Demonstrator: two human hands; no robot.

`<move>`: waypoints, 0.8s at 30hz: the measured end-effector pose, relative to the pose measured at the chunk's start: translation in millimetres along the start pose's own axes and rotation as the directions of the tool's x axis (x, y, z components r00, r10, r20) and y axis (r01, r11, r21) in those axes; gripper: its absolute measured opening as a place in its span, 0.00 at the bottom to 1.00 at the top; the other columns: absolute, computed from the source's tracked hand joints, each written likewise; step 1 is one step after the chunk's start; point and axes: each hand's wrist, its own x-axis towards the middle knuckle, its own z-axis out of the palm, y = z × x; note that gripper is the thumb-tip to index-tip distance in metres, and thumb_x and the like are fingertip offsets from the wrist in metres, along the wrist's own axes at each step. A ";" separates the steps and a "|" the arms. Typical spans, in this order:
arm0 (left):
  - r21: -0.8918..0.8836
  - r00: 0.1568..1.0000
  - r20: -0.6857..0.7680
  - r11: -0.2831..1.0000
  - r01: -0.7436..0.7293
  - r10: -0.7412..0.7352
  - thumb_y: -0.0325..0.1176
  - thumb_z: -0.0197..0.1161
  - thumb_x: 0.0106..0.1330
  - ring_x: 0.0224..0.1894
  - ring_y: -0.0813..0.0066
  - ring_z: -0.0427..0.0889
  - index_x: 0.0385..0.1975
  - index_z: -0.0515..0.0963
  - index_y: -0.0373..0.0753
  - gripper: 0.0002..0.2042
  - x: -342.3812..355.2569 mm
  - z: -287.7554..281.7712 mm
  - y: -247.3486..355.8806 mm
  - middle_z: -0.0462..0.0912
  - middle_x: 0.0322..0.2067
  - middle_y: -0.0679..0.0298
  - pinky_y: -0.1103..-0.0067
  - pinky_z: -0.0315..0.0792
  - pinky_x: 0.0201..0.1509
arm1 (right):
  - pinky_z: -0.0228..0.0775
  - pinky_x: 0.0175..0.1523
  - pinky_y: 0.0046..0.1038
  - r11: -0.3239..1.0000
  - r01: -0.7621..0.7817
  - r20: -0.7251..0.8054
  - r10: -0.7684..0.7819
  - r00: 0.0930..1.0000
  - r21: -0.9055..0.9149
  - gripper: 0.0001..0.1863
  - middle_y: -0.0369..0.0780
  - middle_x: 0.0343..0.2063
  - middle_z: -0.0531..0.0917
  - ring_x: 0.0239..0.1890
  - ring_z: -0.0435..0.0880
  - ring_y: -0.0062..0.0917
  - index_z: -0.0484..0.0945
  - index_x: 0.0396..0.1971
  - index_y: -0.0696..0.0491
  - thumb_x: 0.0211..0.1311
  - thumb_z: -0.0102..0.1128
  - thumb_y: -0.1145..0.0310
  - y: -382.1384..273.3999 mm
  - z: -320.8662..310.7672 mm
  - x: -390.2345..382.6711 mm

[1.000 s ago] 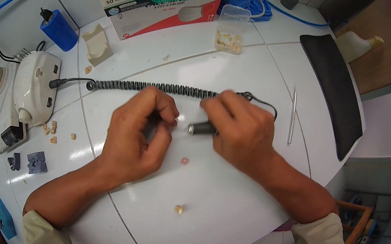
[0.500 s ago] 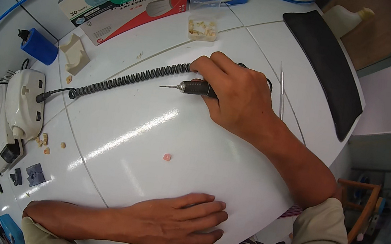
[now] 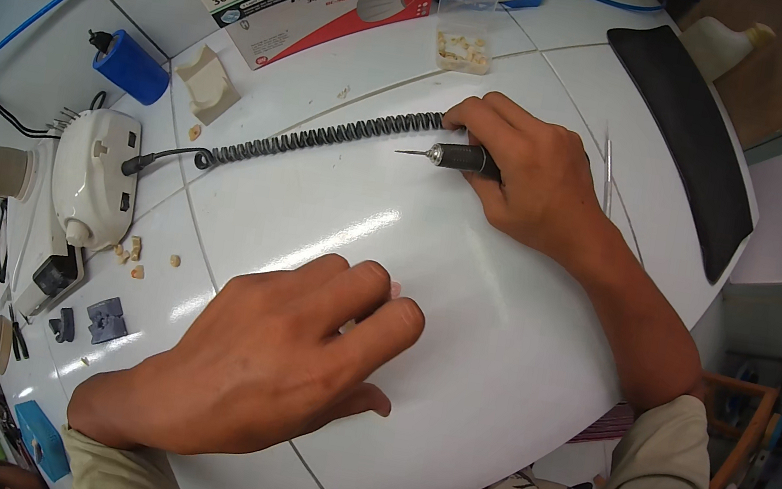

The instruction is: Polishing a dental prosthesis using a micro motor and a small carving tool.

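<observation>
Moved since half a second ago: left hand (image 3: 278, 359), up from the near table edge to mid-table, fingers loosely spread, index tip over a small pink piece (image 3: 394, 289) on the white table (image 3: 495, 361). Right hand (image 3: 533, 175): closed around a rotary handpiece (image 3: 460, 158), bur pointing left. Coiled cord (image 3: 326, 139) runs to a white control unit (image 3: 98, 175). Clear box of tooth pieces (image 3: 465, 38) beyond.

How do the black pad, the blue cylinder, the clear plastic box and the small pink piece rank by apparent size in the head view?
Largest to smallest as they look:
1. black pad
2. blue cylinder and clear plastic box, too alike to rank, and the fisheye bends things near the rim
3. small pink piece, mostly hidden by the left hand
</observation>
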 end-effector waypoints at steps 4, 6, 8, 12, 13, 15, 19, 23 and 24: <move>0.035 0.973 0.104 0.978 0.206 -0.208 0.34 0.85 0.55 0.43 0.54 0.87 0.48 0.79 0.44 0.24 -6.4 -7.8 -2.2 0.81 0.44 0.61 0.63 0.83 0.44 | 0.80 0.43 0.42 1.000 0.014 -0.021 -0.014 1.000 0.000 0.20 0.37 0.39 0.86 0.36 0.90 0.39 0.81 0.51 0.49 0.59 0.76 0.74 1.6 3.0 0.7; 0.025 0.966 0.105 0.972 0.236 -0.237 0.34 0.84 0.56 0.42 0.54 0.87 0.48 0.79 0.43 0.23 -4.3 -2.8 -5.4 0.81 0.44 0.61 0.62 0.83 0.44 | 0.82 0.41 0.33 1.000 0.014 -0.010 -0.014 1.000 0.001 0.20 0.40 0.42 0.88 0.38 0.92 0.36 0.82 0.49 0.53 0.57 0.76 0.81 1.4 2.0 0.9; 0.015 0.961 0.102 0.966 0.258 -0.258 0.34 0.83 0.58 0.41 0.53 0.87 0.48 0.79 0.43 0.22 -3.7 3.9 -10.0 0.81 0.44 0.60 0.62 0.83 0.44 | 0.82 0.41 0.33 1.000 0.005 0.003 -0.005 1.000 -0.004 0.20 0.40 0.42 0.88 0.38 0.92 0.36 0.82 0.49 0.54 0.56 0.76 0.81 0.2 1.6 0.8; -0.009 0.977 0.063 0.979 0.203 -0.202 0.31 0.80 0.62 0.38 0.52 0.88 0.48 0.80 0.41 0.18 -3.1 15.5 -19.3 0.82 0.43 0.59 0.62 0.83 0.43 | 0.80 0.42 0.42 1.000 0.026 -0.015 -0.026 1.000 0.002 0.19 0.38 0.38 0.86 0.35 0.90 0.38 0.81 0.50 0.49 0.60 0.77 0.73 3.0 3.8 -0.4; -0.015 0.979 0.049 0.980 0.198 -0.197 0.30 0.79 0.63 0.37 0.52 0.88 0.47 0.81 0.40 0.16 -2.8 17.7 -20.8 0.82 0.42 0.59 0.62 0.83 0.43 | 0.80 0.42 0.42 1.000 0.026 -0.017 -0.026 1.000 0.000 0.19 0.38 0.38 0.86 0.35 0.90 0.38 0.81 0.50 0.49 0.60 0.77 0.73 2.1 3.1 0.0; -0.015 0.983 0.043 0.984 0.178 -0.178 0.29 0.78 0.63 0.37 0.52 0.88 0.45 0.81 0.40 0.14 -2.6 21.0 -23.8 0.82 0.42 0.58 0.63 0.83 0.43 | 0.82 0.42 0.33 1.000 0.003 0.011 -0.003 1.000 -0.006 0.21 0.40 0.43 0.88 0.38 0.92 0.34 0.82 0.49 0.53 0.56 0.77 0.80 -1.0 1.7 0.6; -0.064 0.990 0.041 0.989 0.137 -0.134 0.25 0.75 0.66 0.37 0.53 0.89 0.40 0.82 0.38 0.08 -1.7 30.0 -29.0 0.84 0.42 0.58 0.64 0.85 0.44 | 0.81 0.41 0.33 1.000 0.008 0.014 -0.008 1.000 -0.007 0.21 0.39 0.43 0.88 0.37 0.92 0.33 0.82 0.49 0.52 0.56 0.78 0.79 -0.9 1.1 0.6; -0.133 0.992 0.078 0.985 0.106 -0.096 0.22 0.73 0.67 0.37 0.53 0.90 0.45 0.81 0.38 0.10 5.6 31.3 -30.3 0.84 0.42 0.56 0.65 0.85 0.44 | 0.80 0.42 0.42 1.000 0.006 0.022 -0.006 1.000 0.011 0.21 0.37 0.39 0.86 0.36 0.90 0.38 0.81 0.52 0.49 0.59 0.78 0.72 -0.9 2.4 -0.8; -0.174 0.992 0.083 0.978 0.110 -0.097 0.21 0.72 0.66 0.37 0.52 0.89 0.48 0.80 0.37 0.13 5.9 32.8 -30.3 0.84 0.42 0.55 0.65 0.85 0.44 | 0.81 0.42 0.42 1.000 0.008 0.025 -0.008 1.000 0.008 0.22 0.37 0.40 0.86 0.36 0.90 0.38 0.81 0.52 0.49 0.59 0.78 0.72 -0.8 2.5 -0.7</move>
